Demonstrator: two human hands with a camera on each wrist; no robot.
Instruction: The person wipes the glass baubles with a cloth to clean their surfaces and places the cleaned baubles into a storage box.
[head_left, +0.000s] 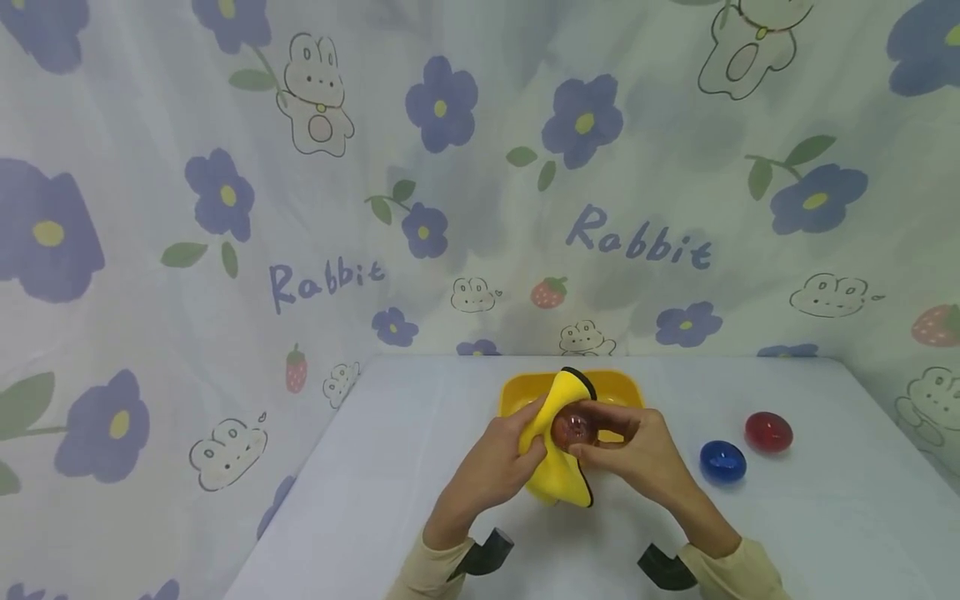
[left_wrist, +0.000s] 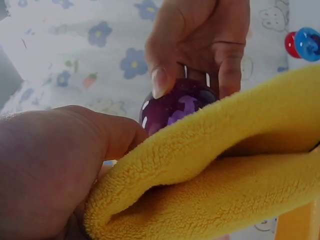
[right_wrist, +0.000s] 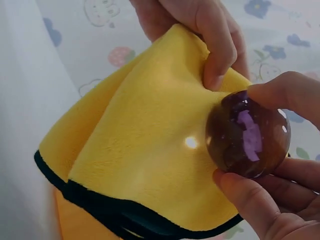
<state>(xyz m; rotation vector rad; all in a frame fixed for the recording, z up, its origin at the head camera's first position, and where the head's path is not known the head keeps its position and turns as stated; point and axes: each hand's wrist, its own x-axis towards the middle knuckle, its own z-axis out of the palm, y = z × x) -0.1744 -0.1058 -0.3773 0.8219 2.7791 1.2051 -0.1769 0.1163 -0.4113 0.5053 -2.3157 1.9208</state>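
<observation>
Right fingers curl round a purple ball; left fingers pinch yellow cloth. A red ball lies at their three o'clock.

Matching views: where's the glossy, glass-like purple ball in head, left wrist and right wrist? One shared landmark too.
Head: glossy, glass-like purple ball right of centre, below mid-height, held by the right hand.
Left wrist: ball just above centre, partly hidden behind the cloth's upper edge.
Right wrist: ball right of centre, pinched by the right hand, in front of the cloth.
Shared landmark: the yellow plush cloth, in all three.
</observation>
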